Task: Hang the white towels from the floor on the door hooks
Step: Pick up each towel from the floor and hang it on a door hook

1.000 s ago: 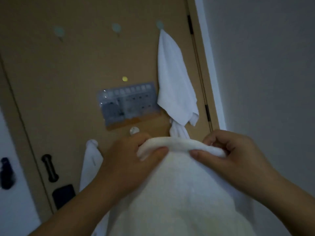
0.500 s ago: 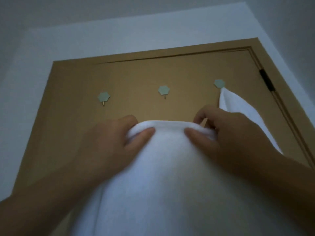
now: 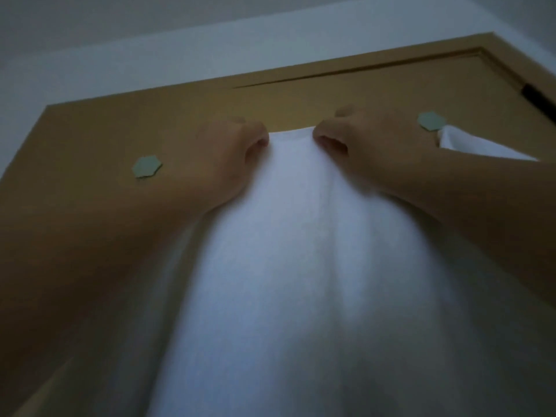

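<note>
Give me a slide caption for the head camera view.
Both hands press a white towel's top edge against the door between two hexagonal hooks.

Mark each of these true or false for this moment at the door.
1. Both hands hold the towel's top edge. True: the left hand and right hand pinch the towel.
2. The towel is held near the floor. False: it is raised against the upper door.
3. Another towel hangs by the right hook. True.
4. The left hook holds a towel. False: it is bare.
5. The middle hook is visible. False: none shows between the hands.
</note>
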Available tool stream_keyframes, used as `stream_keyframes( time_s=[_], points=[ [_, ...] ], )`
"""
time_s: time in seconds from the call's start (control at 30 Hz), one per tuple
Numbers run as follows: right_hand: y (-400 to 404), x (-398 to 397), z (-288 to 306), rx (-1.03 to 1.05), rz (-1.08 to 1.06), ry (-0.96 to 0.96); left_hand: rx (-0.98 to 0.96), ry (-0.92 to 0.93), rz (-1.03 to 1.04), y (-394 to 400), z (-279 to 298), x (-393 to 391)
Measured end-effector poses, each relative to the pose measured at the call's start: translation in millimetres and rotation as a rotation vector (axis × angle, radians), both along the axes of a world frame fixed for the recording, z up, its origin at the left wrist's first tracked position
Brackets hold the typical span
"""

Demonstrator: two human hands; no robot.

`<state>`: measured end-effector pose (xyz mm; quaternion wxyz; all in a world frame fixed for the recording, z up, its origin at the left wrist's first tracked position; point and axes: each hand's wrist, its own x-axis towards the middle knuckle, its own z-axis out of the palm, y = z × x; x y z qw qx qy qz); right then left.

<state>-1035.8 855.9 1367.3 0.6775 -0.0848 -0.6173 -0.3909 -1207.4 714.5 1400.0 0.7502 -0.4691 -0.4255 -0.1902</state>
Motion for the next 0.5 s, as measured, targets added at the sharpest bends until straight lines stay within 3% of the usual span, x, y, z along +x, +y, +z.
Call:
stream_keyframes(
  time_s=[0.27, 0.5],
  points=[
    [30.6, -21.1, 62.1, -0.083, 0.063, -0.077, 0.030, -0.209, 0.027, 26.6, 44.5, 0.0],
    [31.1, -30.6, 45.4, -0.297, 0.281, -0.250, -0.016, -0.432, 0.024, 29.6, 21.9, -1.5]
  ],
)
